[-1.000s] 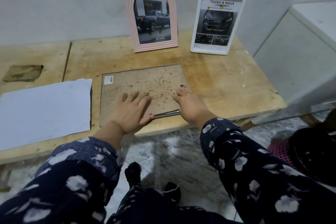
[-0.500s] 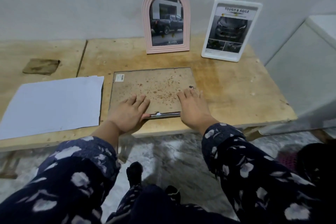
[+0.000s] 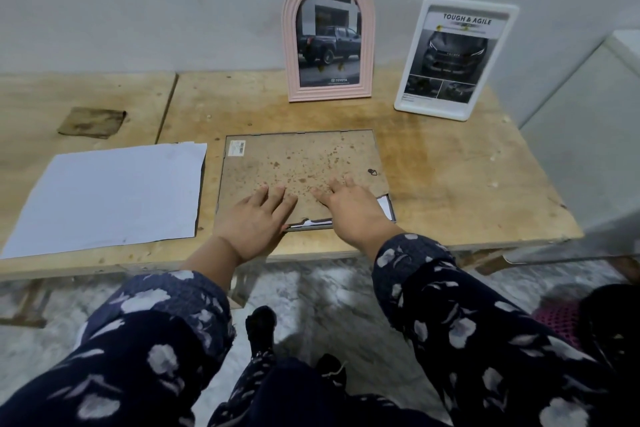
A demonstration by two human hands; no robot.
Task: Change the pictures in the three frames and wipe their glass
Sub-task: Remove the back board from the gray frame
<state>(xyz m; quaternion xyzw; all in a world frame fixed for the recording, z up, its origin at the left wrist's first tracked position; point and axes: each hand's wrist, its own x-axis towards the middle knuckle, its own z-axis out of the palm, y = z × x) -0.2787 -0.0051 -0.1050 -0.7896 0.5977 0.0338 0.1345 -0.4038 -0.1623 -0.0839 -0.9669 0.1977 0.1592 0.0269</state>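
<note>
Stained plywood bench (image 3: 450, 184) set against a grey wall. Lying flat on it: a face-down rectangular frame with a spotted brown backing board (image 3: 301, 166), a white paper sheet (image 3: 110, 194) just left of it, and a small brown patch (image 3: 91, 122) farther back. Standing at the rear: a pink arched frame (image 3: 328, 35) and a white rectangular frame (image 3: 455, 57).
</note>
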